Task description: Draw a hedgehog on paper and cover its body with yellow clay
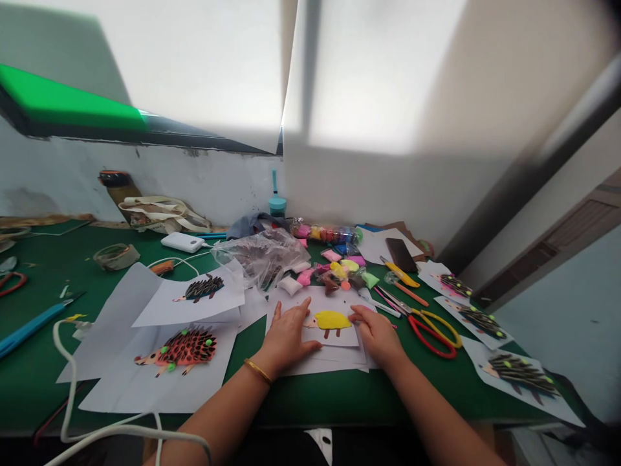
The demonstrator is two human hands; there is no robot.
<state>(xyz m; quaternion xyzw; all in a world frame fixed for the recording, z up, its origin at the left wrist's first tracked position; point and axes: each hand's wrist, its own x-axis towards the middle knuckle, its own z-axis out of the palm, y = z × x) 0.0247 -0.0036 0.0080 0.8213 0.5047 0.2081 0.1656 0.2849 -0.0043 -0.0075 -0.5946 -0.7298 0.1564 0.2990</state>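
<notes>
A sheet of white paper (317, 354) lies before me with a hedgehog picture whose body is a flat yellow clay shape (334, 320), with brown legs below it. My left hand (288, 335) rests on the left side of this sheet, thumb and fingers spread around the snout end, holding nothing. At the other side, my right hand (376, 333) has bent fingers, its fingertips at the right edge of the yellow clay. Nothing shows in its grasp. Behind the sheet lie several small packets of coloured clay (334, 270).
Finished hedgehog pictures lie left (187, 349) and right (521, 375). Right of my hand are red-and-yellow scissors (434, 333), a yellow cutter (402, 272) and a phone (401, 254). A plastic bag (262, 252) sits behind; a white cable (72, 388) loops at front left.
</notes>
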